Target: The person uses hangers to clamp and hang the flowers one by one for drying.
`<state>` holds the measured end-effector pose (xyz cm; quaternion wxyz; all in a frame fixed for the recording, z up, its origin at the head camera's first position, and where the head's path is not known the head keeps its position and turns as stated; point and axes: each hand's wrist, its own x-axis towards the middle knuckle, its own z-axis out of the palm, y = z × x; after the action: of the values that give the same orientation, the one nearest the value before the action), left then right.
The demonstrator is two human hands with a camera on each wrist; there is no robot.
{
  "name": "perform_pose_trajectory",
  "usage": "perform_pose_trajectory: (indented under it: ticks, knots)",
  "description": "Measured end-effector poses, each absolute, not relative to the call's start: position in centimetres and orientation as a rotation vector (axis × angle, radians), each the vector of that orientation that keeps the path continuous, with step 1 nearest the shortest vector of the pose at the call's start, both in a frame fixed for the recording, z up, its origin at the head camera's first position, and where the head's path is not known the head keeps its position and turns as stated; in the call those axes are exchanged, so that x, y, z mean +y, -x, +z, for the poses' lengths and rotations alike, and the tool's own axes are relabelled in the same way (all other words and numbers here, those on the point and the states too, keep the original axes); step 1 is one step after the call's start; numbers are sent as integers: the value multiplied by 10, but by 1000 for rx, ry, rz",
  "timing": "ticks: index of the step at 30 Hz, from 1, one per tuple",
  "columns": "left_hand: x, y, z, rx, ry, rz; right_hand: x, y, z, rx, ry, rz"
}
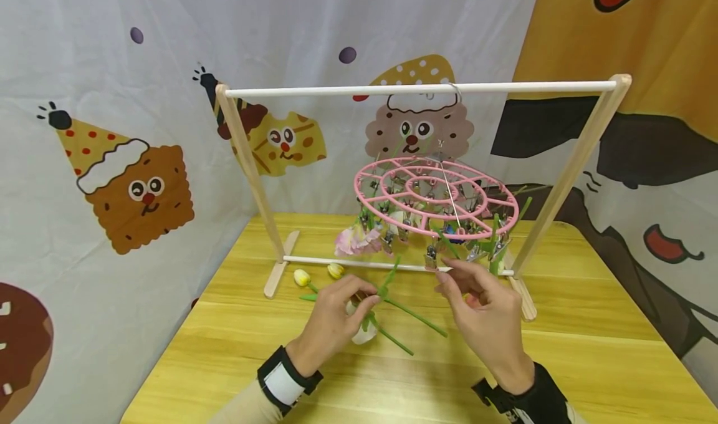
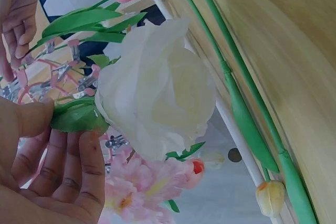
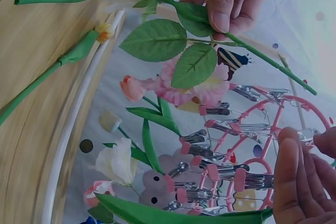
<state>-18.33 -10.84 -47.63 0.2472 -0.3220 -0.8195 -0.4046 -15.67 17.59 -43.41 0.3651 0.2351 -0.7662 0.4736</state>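
Note:
My left hand (image 1: 339, 312) pinches the green stem of a white artificial rose (image 2: 157, 87) between thumb and fingers, just below the bloom. Two leaves (image 3: 152, 40) stick out beside its stem. On the right, my right hand (image 1: 488, 305) is raised at the near rim of a pink round clip hanger (image 1: 434, 227). Thumb and forefinger stand slightly apart there, close to a metal clip (image 1: 430, 255) with pink tips. Whether they touch it is unclear. The hanger hangs tilted, and several artificial flowers are clipped to it, including a pink bloom (image 1: 358, 240).
A wooden stand with a white top bar (image 1: 336, 91) carries the hanger; its lower white bar (image 1: 348, 263) crosses just above the table. Two yellow tulips (image 1: 301, 278) with green stems lie on the wooden table (image 1: 224, 349). Behind hangs a cartoon-printed curtain (image 1: 168, 50).

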Motion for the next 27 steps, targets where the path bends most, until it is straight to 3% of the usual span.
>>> perform_pose_trajectory:
  ticks: [27]
  knots:
    - [-86,180,-467,-2136,840,-1250,165,157,-430,-1873,-524,1315]
